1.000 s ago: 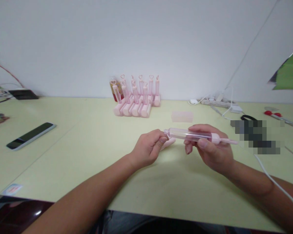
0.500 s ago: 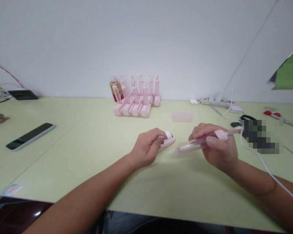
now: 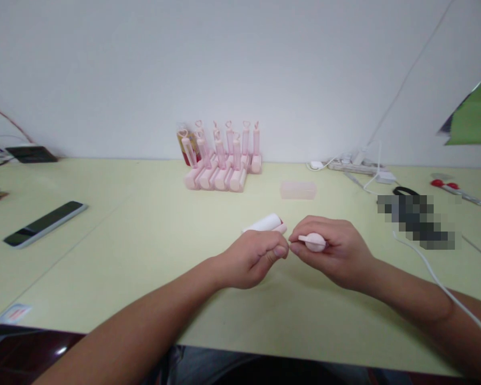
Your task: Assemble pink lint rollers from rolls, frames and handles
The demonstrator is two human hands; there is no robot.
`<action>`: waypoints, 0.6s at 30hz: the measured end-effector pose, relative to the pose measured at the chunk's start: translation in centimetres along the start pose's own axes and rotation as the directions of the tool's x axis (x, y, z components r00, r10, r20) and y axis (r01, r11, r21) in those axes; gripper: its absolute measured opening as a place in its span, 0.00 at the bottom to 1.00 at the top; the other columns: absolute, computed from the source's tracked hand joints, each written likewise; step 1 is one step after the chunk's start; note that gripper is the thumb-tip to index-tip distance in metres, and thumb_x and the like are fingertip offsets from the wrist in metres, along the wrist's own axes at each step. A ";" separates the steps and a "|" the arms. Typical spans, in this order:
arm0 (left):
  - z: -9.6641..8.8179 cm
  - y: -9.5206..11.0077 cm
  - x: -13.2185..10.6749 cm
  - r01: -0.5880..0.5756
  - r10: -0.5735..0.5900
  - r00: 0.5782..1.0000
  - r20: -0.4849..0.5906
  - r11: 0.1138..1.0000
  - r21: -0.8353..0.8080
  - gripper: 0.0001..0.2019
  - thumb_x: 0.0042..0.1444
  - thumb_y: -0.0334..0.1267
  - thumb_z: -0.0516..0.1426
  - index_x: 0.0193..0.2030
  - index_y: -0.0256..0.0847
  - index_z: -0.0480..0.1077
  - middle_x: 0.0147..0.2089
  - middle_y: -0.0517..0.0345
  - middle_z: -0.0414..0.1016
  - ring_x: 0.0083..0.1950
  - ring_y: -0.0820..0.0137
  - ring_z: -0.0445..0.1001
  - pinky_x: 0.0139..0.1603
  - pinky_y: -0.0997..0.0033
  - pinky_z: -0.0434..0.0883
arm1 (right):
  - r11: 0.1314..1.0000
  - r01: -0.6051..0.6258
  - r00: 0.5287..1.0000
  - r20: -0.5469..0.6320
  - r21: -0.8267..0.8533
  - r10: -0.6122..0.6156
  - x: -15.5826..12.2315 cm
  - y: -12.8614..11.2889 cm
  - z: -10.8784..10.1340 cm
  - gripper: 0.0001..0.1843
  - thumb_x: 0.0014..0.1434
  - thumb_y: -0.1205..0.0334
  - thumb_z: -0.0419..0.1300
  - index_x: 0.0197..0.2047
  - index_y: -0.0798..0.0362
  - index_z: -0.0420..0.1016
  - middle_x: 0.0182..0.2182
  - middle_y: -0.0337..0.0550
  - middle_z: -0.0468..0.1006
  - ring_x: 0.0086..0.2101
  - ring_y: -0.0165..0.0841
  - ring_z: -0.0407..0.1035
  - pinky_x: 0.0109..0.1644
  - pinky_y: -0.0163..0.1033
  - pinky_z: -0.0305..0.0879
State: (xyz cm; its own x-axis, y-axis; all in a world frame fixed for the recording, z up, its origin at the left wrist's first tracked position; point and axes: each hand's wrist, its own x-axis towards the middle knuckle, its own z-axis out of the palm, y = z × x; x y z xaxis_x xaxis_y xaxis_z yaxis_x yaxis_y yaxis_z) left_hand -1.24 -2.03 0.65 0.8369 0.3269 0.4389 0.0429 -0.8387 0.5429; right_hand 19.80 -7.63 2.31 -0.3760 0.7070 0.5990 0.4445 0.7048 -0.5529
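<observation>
My left hand [image 3: 258, 259] is closed, thumb pressed against the curled index finger; anything inside it is hidden. Just beyond its knuckles lies a white roll [image 3: 264, 222] with a pink piece [image 3: 280, 228] along its near side. My right hand [image 3: 336, 251] is wrapped round a clear tube with a pink looped end, and that pink end [image 3: 315, 242] points up toward me. The rest of the tube is hidden by the hand. Fingertips of both hands are close together, almost touching. Farther back sits a translucent pink cover [image 3: 298, 190].
Several pink rollers [image 3: 220, 179] with upright, heart-topped handles stand near the wall. A phone [image 3: 46, 224] lies at left. On the right are a power strip [image 3: 356, 167], a white cable [image 3: 428, 267], a pixelated dark patch [image 3: 420, 222] and a red-ended tool [image 3: 457, 190].
My right hand has moved left toward my left hand and turned the tube so its pink end faces me. My left hand has shifted slightly right and nearer, uncovering more of the white roll.
</observation>
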 end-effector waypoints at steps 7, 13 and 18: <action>-0.1 0.4 0.0 0.096 -0.069 0.991 0.118 0.964 -0.248 0.17 0.70 0.43 0.43 0.33 0.38 0.62 0.27 0.60 0.65 0.29 0.74 0.63 0.34 0.75 0.65 | 1.000 -0.005 0.999 0.049 0.013 0.004 -0.2 0.6 -0.1 0.03 0.60 0.67 0.63 0.39 0.52 0.75 0.31 0.36 0.78 0.30 0.25 0.70 0.36 0.31 0.64; 0.1 1.0 0.1 0.256 -0.160 0.960 0.230 0.835 -0.487 0.21 0.69 0.50 0.44 0.31 0.38 0.61 0.25 0.61 0.63 0.27 0.75 0.62 0.31 0.75 0.63 | 0.999 0.034 0.998 0.046 0.009 -0.034 -0.4 0.4 -0.1 0.04 0.60 0.70 0.62 0.37 0.52 0.73 0.28 0.35 0.76 0.28 0.24 0.69 0.33 0.30 0.63; 0.2 1.0 0.2 0.364 -0.220 0.927 0.303 0.715 -0.596 0.21 0.68 0.52 0.45 0.31 0.38 0.61 0.23 0.63 0.61 0.25 0.76 0.60 0.28 0.75 0.62 | 0.997 0.082 0.995 0.048 0.012 -0.083 -0.3 0.4 -0.2 0.05 0.59 0.71 0.61 0.37 0.53 0.72 0.29 0.37 0.76 0.29 0.25 0.69 0.34 0.30 0.63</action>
State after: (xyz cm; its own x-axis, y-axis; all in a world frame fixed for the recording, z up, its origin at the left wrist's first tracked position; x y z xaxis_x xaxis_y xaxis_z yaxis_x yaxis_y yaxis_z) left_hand -0.96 -2.90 1.15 0.9321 0.3554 0.0706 0.0105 -0.2213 0.9751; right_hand 20.25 -7.58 1.95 -0.4504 0.6483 0.6139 0.4020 0.7612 -0.5089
